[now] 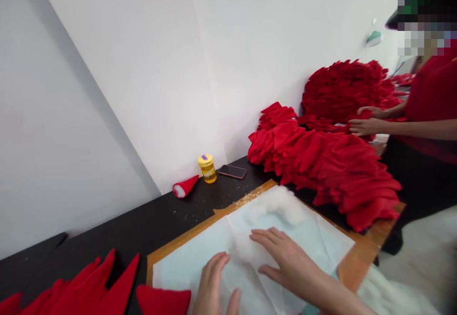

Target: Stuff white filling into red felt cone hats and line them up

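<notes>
My left hand lies flat with fingers stretched out on a pale blue-white sheet spread over a brown board. My right hand rests flat on the same sheet, fingers spread, touching white fluffy stuffing. Neither hand holds anything. Red felt cone pieces lie at the near left, one red cone beside my left hand.
A large heap of red felt pieces covers the black table at right, where another person's hands handle it. A stuffed red cone, a yellow jar and a phone sit by the white wall.
</notes>
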Available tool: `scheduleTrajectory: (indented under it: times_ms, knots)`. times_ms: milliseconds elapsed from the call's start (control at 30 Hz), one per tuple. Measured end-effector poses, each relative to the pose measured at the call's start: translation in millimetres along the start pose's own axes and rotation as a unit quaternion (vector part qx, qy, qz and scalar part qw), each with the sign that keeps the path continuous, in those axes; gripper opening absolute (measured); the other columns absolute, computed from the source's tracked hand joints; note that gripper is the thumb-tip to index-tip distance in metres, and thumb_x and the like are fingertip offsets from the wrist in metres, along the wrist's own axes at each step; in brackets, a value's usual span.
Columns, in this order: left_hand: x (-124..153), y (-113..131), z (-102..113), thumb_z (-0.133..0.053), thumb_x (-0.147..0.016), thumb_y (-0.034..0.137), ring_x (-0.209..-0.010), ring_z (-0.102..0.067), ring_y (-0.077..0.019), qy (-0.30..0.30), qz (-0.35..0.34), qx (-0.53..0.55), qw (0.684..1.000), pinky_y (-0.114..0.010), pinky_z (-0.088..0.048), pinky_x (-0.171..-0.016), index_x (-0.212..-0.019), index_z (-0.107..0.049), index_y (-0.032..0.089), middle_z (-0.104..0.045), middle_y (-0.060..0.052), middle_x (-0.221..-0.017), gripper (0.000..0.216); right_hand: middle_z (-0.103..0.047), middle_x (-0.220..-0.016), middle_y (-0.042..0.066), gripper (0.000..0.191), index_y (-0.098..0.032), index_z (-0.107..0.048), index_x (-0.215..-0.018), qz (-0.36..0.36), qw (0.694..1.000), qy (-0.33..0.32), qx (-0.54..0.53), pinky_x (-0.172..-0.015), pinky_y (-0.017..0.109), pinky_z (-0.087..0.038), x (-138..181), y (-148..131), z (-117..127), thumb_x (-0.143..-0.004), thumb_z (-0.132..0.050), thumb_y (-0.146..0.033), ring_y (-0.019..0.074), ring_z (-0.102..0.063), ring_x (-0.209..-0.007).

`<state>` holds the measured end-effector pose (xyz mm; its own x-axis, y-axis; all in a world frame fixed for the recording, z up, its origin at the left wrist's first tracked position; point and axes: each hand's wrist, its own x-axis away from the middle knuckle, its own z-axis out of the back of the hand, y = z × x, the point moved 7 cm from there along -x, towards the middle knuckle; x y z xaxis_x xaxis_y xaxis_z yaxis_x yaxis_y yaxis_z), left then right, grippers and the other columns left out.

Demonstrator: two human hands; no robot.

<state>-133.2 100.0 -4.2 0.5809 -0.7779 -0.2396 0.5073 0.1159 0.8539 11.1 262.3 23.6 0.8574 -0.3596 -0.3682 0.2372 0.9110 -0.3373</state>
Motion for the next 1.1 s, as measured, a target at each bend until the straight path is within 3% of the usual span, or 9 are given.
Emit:
scheduleTrajectory:
  times_ms: [167, 267, 333, 467, 600, 733, 833, 1000, 1100]
  knots:
    - [-11, -3, -35, -0.060, -0.074, 0.019, -0.141, -0.042, -0.0360, -0.125, 0.020, -0.068, 0.990, -0.052, -0.033, -0.116, -0.138, -0.053, 0.015, -0.049, -0.020, -0.149, 0.065, -0.055, -0.144, 0.017, 0.050, -0.019, -0.055, -0.134, -0.068, 0.985, 0.114, 0.109, -0.100, 0.058, -0.040, -45, 82, 63, -0.085, -0.062, -0.020, 0.0382, -0.049, -0.127]
    - [-19, 5, -33, -0.057, -0.078, 0.022, -0.142, -0.039, -0.0367, -0.133, 0.026, -0.078, 0.988, -0.053, -0.033, -0.115, -0.140, -0.049, 0.012, -0.044, -0.023, -0.151, 0.064, -0.071, -0.108, 0.022, 0.028, -0.011, -0.070, -0.105, -0.085, 0.984, 0.109, 0.110, -0.093, 0.062, -0.040, -64, 113, 65, -0.077, -0.064, -0.013, 0.0404, -0.059, -0.104]
    - [-26, 11, -30, -0.056, -0.080, 0.023, -0.143, -0.037, -0.0363, -0.109, 0.027, -0.073, 0.991, -0.054, -0.033, -0.115, -0.142, -0.047, 0.013, -0.043, -0.022, -0.152, 0.064, -0.073, -0.088, 0.013, 0.014, -0.016, -0.071, -0.088, -0.052, 0.991, 0.087, 0.092, -0.092, 0.054, -0.044, -65, 101, 49, -0.080, -0.060, -0.011, 0.0323, -0.062, -0.092]
    - [-43, 27, -29, -0.060, -0.076, 0.015, -0.149, -0.025, -0.0334, -0.085, -0.016, -0.081, 0.993, -0.052, -0.023, -0.121, -0.151, -0.035, 0.018, -0.033, -0.016, -0.160, 0.080, -0.070, -0.094, 0.006, 0.025, -0.022, -0.068, -0.096, 0.030, 0.997, 0.059, 0.045, -0.104, 0.047, -0.040, -37, 39, 12, -0.083, -0.053, -0.006, 0.0238, -0.061, -0.098]
    - [-59, 33, -46, -0.071, -0.066, 0.012, -0.150, -0.017, -0.0391, -0.191, -0.055, -0.147, 0.969, -0.054, -0.020, -0.121, -0.155, -0.031, 0.022, -0.016, -0.014, -0.166, 0.098, -0.071, -0.111, 0.005, 0.034, -0.027, -0.065, -0.113, 0.093, 0.995, -0.002, -0.023, -0.113, 0.055, -0.034, -3, 7, -5, -0.085, -0.057, -0.009, 0.0253, -0.061, -0.113]
    - [-68, 34, -60, -0.065, -0.074, 0.014, -0.133, -0.045, -0.0392, -0.246, -0.065, -0.168, 0.952, -0.053, -0.034, -0.112, -0.137, -0.058, 0.026, -0.049, -0.015, -0.146, 0.065, -0.048, -0.150, 0.011, 0.045, -0.030, -0.049, -0.138, 0.051, 0.992, 0.032, -0.113, -0.111, 0.046, -0.043, 3, 35, 7, -0.094, -0.055, -0.025, 0.0254, -0.046, -0.137]
    - [-70, 39, -67, -0.062, -0.080, 0.019, -0.125, -0.051, -0.0362, -0.243, -0.076, -0.164, 0.953, -0.049, -0.040, -0.106, -0.128, -0.066, 0.026, -0.054, -0.014, -0.136, 0.049, -0.029, -0.161, 0.017, 0.060, -0.024, -0.039, -0.147, -0.033, 0.989, 0.072, -0.126, -0.112, 0.049, -0.042, -4, 63, 6, -0.090, -0.058, -0.030, 0.0297, -0.037, -0.144]
    - [-68, 37, -70, -0.052, -0.081, 0.012, -0.107, -0.060, -0.0273, -0.218, -0.070, -0.161, 0.960, -0.037, -0.044, -0.098, -0.110, -0.071, 0.022, -0.063, -0.010, -0.115, 0.036, -0.068, -0.130, 0.009, 0.058, -0.024, -0.058, -0.133, -0.014, 0.992, -0.005, -0.123, -0.100, 0.035, -0.052, -22, 56, -27, -0.077, -0.056, -0.011, 0.0236, -0.066, -0.117]
    - [-73, 19, -51, -0.047, -0.081, 0.009, -0.096, -0.061, -0.0251, -0.171, -0.033, -0.173, 0.969, -0.036, -0.045, -0.092, -0.095, -0.070, 0.019, -0.064, -0.009, -0.102, 0.029, -0.074, -0.117, 0.010, 0.041, -0.020, -0.069, -0.116, -0.040, 0.995, 0.040, -0.087, -0.094, 0.037, -0.056, -25, 81, -12, -0.081, -0.048, -0.015, 0.0247, -0.071, -0.107]
